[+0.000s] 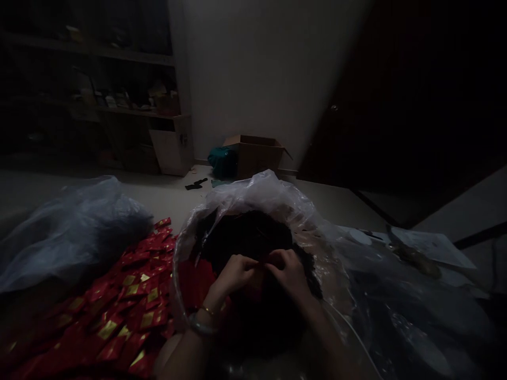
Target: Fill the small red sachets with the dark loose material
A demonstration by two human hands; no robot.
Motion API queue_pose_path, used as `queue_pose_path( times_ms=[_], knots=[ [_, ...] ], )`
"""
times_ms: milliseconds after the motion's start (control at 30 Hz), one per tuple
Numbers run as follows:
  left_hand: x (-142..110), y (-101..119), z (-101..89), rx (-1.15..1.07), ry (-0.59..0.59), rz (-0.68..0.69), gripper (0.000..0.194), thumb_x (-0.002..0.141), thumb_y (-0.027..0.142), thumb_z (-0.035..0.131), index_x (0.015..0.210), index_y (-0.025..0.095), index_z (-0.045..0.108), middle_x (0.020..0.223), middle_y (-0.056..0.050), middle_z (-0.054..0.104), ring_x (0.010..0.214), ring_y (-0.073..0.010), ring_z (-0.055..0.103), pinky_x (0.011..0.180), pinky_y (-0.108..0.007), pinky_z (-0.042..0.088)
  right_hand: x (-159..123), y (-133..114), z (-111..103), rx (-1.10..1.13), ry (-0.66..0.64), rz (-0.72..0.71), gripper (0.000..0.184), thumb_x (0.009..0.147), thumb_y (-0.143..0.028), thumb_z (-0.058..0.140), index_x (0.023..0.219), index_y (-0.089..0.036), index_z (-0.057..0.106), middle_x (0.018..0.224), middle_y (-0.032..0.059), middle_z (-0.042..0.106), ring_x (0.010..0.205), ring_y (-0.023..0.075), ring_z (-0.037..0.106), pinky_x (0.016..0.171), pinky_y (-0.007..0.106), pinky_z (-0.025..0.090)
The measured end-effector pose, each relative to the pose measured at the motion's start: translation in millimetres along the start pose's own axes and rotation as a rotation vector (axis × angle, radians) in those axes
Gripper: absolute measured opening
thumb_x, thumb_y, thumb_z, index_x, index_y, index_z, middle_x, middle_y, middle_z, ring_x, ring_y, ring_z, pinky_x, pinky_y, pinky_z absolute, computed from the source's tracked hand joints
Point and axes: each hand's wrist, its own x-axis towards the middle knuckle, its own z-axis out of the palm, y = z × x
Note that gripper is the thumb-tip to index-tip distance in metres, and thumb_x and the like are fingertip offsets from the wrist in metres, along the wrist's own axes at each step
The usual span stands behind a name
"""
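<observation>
My left hand (pixel 236 271) and my right hand (pixel 288 270) meet over a clear plastic bag (pixel 273 191) that stands wide open. Both have thumb and fingers pinched together, fingertips almost touching. Between them hangs a dark red packet (pixel 255 287), its outline nearly lost in the dim light. Below and behind the hands, a black, loose-looking mass (pixel 247 232) fills the bag; what it is made of cannot be told. Inside the bag's left side is some red material (pixel 199 282). A gold bracelet and a pale bangle circle my left wrist.
Many red packets with gold labels (pixel 130 290) are heaped on the left, beside a filled clear plastic bag (pixel 85 227). An open cardboard box (pixel 259 158) and a teal bundle (pixel 222 161) sit against the wall. More plastic sheeting (pixel 412 311) lies right. Shelves (pixel 130 110) stand back left.
</observation>
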Motion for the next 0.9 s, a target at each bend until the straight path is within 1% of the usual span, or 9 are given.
queue_pose_path(
  times_ms=[167,300,367,467,533,633,700,800,900],
  knots=[
    [1,1,1.0,-0.004,0.029,-0.013,0.037,0.076,0.028,0.047,0.101,0.018,0.072,0.088,-0.004,0.076,0.075,-0.0214,0.064,0.063,-0.025,0.044,-2,2,0,0.072,0.056,0.022,0.013,0.077,-0.033,0.063,0.082,-0.021,0.060,0.080,0.0043,0.058,0.072,0.0197,0.059,0.065,0.033,0.051],
    [1,1,-0.1,0.044,0.061,0.011,0.035,0.076,0.025,0.048,0.098,0.018,0.073,0.091,-0.006,0.075,0.075,-0.0211,0.064,0.063,-0.025,0.043,0,2,-2,-0.015,-0.076,0.084,0.013,0.068,-0.027,0.072,0.066,-0.020,0.062,0.073,0.0022,0.055,0.066,0.0177,0.057,0.061,0.031,0.050],
    [0,0,0.6,0.040,0.053,0.035,0.032,0.076,0.024,0.049,0.096,0.018,0.074,0.090,-0.006,0.075,0.074,-0.0196,0.063,0.065,-0.025,0.042,0,-2,-6,-0.032,-0.146,0.099,0.012,0.067,-0.024,0.072,0.060,-0.019,0.063,0.071,0.0015,0.053,0.065,0.0165,0.056,0.061,0.029,0.048],
    [1,0,3.2,-0.159,-0.027,-0.034,0.032,0.079,0.037,0.051,0.091,0.015,0.072,0.069,-0.002,0.069,0.057,-0.0133,0.054,0.054,-0.023,0.038,-1,-12,-12,0.019,-0.167,0.044,0.012,0.074,-0.019,0.064,0.062,-0.019,0.066,0.074,0.0018,0.053,0.066,0.0147,0.054,0.061,0.027,0.047],
    [3,-1,4.8,-0.363,-0.110,-0.151,0.046,0.080,0.052,0.047,0.080,0.012,0.069,0.053,0.002,0.055,0.045,-0.0088,0.041,0.044,-0.021,0.030,-1,-21,-17,0.060,-0.155,-0.015,0.014,0.077,-0.017,0.061,0.065,-0.020,0.066,0.072,0.0022,0.054,0.070,0.0158,0.053,0.062,0.027,0.046],
    [5,-4,5.8,-0.560,-0.171,-0.258,0.052,0.075,0.062,0.050,0.067,0.012,0.062,0.046,0.006,0.044,0.041,-0.0063,0.032,0.040,-0.020,0.025,-2,-32,-23,0.071,-0.167,-0.137,0.013,0.078,-0.016,0.062,0.066,-0.021,0.066,0.070,0.0038,0.062,0.077,0.0200,0.051,0.066,0.032,0.047],
    [5,-9,5.6,-0.631,-0.163,-0.271,0.043,0.074,0.055,0.056,0.067,0.013,0.063,0.049,0.004,0.049,0.044,-0.0080,0.037,0.041,-0.021,0.032,-3,-36,-26,0.045,-0.183,-0.217,0.011,0.077,-0.017,0.064,0.067,-0.022,0.066,0.076,0.0050,0.067,0.078,0.0215,0.050,0.069,0.035,0.047],
    [0,-18,4.9,-0.709,-0.027,-0.251,0.024,0.077,0.040,0.057,0.069,0.018,0.066,0.067,-0.004,0.063,0.062,-0.0160,0.055,0.055,-0.028,0.049,-5,-41,-32,0.017,-0.190,-0.313,0.011,0.080,-0.016,0.060,0.071,-0.021,0.065,0.078,0.0056,0.067,0.076,0.0210,0.049,0.068,0.036,0.046],
    [-7,-26,4.8,-0.736,0.093,-0.243,0.021,0.082,0.034,0.052,0.079,0.022,0.067,0.089,-0.006,0.066,0.085,-0.0202,0.061,0.072,-0.034,0.053,-6,-46,-38,0.039,-0.220,-0.386,0.011,0.081,-0.015,0.058,0.074,-0.021,0.064,0.072,0.0038,0.065,0.077,0.0201,0.049,0.068,0.034,0.045]
  ],
)
